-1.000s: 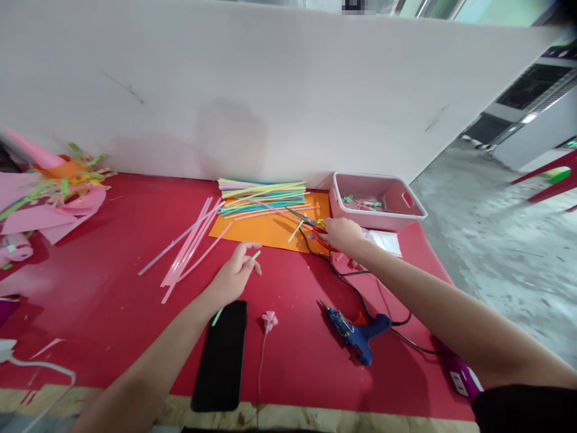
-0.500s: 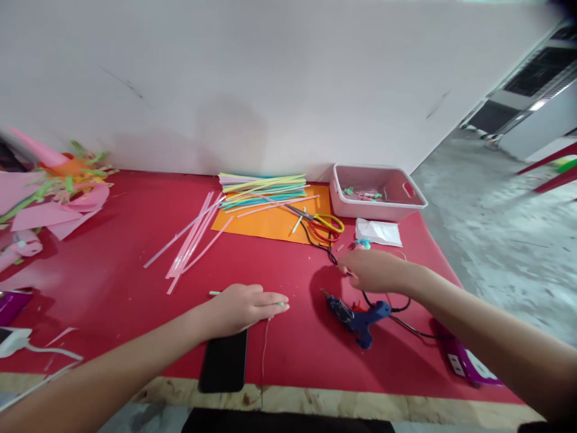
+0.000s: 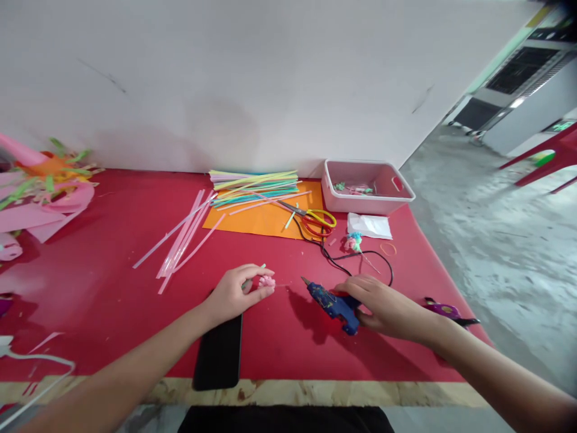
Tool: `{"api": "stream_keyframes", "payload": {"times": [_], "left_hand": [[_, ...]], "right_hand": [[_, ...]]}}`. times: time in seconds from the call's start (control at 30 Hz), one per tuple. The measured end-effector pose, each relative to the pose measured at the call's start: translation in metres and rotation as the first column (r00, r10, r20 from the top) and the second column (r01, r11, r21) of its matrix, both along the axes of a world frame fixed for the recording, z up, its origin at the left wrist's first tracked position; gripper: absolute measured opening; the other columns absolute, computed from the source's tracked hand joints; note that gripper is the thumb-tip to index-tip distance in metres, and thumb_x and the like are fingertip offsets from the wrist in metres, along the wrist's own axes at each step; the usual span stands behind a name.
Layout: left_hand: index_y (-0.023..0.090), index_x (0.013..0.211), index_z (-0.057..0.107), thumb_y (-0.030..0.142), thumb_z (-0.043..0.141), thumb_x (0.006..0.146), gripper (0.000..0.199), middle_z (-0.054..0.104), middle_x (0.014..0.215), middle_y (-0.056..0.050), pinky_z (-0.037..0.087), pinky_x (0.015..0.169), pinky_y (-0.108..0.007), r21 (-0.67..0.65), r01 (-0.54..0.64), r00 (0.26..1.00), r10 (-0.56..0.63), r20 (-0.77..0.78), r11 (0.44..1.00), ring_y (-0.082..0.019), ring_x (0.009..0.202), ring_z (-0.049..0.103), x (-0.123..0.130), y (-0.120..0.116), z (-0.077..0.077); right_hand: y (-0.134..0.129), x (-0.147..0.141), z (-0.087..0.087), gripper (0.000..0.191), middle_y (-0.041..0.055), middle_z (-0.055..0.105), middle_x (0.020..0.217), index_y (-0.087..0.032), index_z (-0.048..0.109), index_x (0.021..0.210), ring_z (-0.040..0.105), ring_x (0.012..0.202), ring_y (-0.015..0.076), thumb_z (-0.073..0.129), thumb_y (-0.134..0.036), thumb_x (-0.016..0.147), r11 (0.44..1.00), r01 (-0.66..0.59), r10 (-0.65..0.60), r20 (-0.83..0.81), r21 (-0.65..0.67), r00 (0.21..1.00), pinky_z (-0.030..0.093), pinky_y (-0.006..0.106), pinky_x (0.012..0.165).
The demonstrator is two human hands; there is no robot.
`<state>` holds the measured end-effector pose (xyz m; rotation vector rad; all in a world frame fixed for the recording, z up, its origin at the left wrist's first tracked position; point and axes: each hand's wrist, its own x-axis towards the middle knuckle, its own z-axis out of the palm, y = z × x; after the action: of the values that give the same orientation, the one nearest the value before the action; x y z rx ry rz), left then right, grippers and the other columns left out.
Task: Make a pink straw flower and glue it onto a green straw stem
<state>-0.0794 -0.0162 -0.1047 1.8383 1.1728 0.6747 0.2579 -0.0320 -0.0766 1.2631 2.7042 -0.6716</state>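
Between the thumb and fingers of my left hand (image 3: 235, 291) is a small pink ruffled piece (image 3: 267, 282), like a tiny flower. A bit of light green strip (image 3: 262, 266) shows at the same fingers. My right hand (image 3: 381, 304) is closed round the dark blue glue gun (image 3: 333, 305), its nozzle pointing left toward the pink piece, a short way apart from it. A thin thread runs from the pink piece toward the nozzle. Beyond my right hand lies a small pink, blue and green ruffled cluster (image 3: 354, 242) with a thin string.
Yellow-and-red scissors (image 3: 318, 221) and bundled pastel strips (image 3: 256, 187) lie on orange paper (image 3: 265, 224). A pink basket (image 3: 367, 201), white packet (image 3: 369, 226), black cable (image 3: 333, 260) and purple tape-like object (image 3: 446, 310) are rightward. A black phone (image 3: 219, 355) lies under my left forearm.
My right hand has come down and back from beside the ruffled cluster onto the glue gun, which has shifted left. My left hand has gone from lying flat to pinching, with the pink piece now showing.
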Motion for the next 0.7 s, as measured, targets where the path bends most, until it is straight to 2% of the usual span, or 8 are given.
{"api": "stream_keyframes", "payload": {"times": [0.1,0.17,0.27,0.33,0.4,0.47,0.57,0.7], "left_hand": [[0.013,0.113,0.069,0.047,0.063,0.088,0.042,0.075,0.097,-0.013,0.055,0.073,-0.028,-0.164,-0.124,0.978,0.148,0.147,0.979,-0.019,0.083,0.070,0.012,-0.006,0.010],[0.011,0.118,0.067,0.049,0.060,0.089,0.047,0.076,0.095,-0.014,0.050,0.058,-0.024,-0.252,-0.148,0.952,0.207,0.226,0.956,-0.014,0.067,0.065,0.020,-0.010,0.017],[0.013,0.120,0.067,0.053,0.062,0.086,0.052,0.074,0.089,-0.012,0.034,0.042,-0.019,-0.377,-0.151,0.891,0.291,0.350,0.914,-0.007,0.050,0.048,0.029,-0.015,0.030],[0.015,0.110,0.073,0.049,0.077,0.075,0.048,0.073,0.087,-0.010,0.026,0.041,-0.017,-0.546,-0.098,0.759,0.417,0.499,0.832,-0.004,0.049,0.042,0.034,-0.017,0.040],[0.017,0.099,0.077,0.045,0.085,0.068,0.043,0.073,0.081,-0.008,0.023,0.041,-0.017,-0.624,-0.037,0.652,0.492,0.577,0.781,-0.002,0.046,0.037,0.037,-0.019,0.048],[0.018,0.094,0.078,0.044,0.087,0.064,0.041,0.072,0.077,-0.006,0.022,0.040,-0.017,-0.639,-0.004,0.612,0.507,0.607,0.769,-0.001,0.043,0.033,0.039,-0.020,0.051],[0.018,0.096,0.078,0.047,0.087,0.063,0.045,0.072,0.075,-0.005,0.024,0.041,-0.017,-0.621,0.008,0.635,0.475,0.609,0.784,-0.001,0.044,0.036,0.040,-0.022,0.049],[0.017,0.097,0.077,0.046,0.086,0.065,0.045,0.073,0.080,-0.005,0.044,0.060,-0.023,-0.490,-0.094,0.745,0.388,0.543,0.867,-0.011,0.064,0.057,0.041,-0.026,0.045]], "right_hand": [[-0.007,-0.005,0.001,0.039,0.0099,0.067,0.103,-0.020,0.050,0.121,0.066,0.085,0.0197,0.057,-0.019,0.083,0.993,0.080,-0.027,-0.482,0.088,0.876,0.053,0.029,0.072],[-0.013,-0.012,0.001,0.036,0.0052,0.067,0.092,-0.022,0.049,0.118,0.063,0.070,0.0165,0.058,-0.019,0.083,0.987,0.141,-0.059,-0.645,0.076,0.762,0.050,0.026,0.061],[-0.018,-0.026,0.002,0.033,-0.0021,0.062,0.076,-0.026,0.052,0.113,0.056,0.057,0.0134,0.058,-0.018,0.083,0.982,0.175,-0.171,-0.700,-0.067,0.693,0.045,0.025,0.053],[-0.018,-0.036,0.003,0.025,-0.0037,0.061,0.072,-0.027,0.056,0.106,0.053,0.054,0.0130,0.060,-0.019,0.082,0.955,0.231,-0.292,-0.737,-0.187,0.610,0.044,0.026,0.053],[-0.017,-0.048,0.004,0.012,-0.0036,0.059,0.069,-0.026,0.059,0.094,0.052,0.055,0.0131,0.062,-0.022,0.083,0.884,0.348,-0.453,-0.759,-0.313,0.468,0.044,0.026,0.053],[-0.014,-0.062,0.007,0.007,-0.0029,0.058,0.068,-0.024,0.059,0.081,0.053,0.057,0.0133,0.065,-0.027,0.083,0.787,0.447,-0.587,-0.739,-0.425,0.331,0.045,0.026,0.055],[-0.010,-0.088,0.011,0.017,-0.0013,0.062,0.075,-0.023,0.062,0.079,0.058,0.068,0.0143,0.073,-0.036,0.079,0.712,0.433,-0.669,-0.722,-0.552,0.179,0.050,0.028,0.064],[-0.007,-0.118,0.015,0.032,-0.0015,0.070,0.090,-0.025,0.064,0.095,0.063,0.080,0.0140,0.083,-0.034,0.071,0.640,0.197,-0.736,-0.667,-0.742,-0.120,0.053,0.031,0.080]]}}
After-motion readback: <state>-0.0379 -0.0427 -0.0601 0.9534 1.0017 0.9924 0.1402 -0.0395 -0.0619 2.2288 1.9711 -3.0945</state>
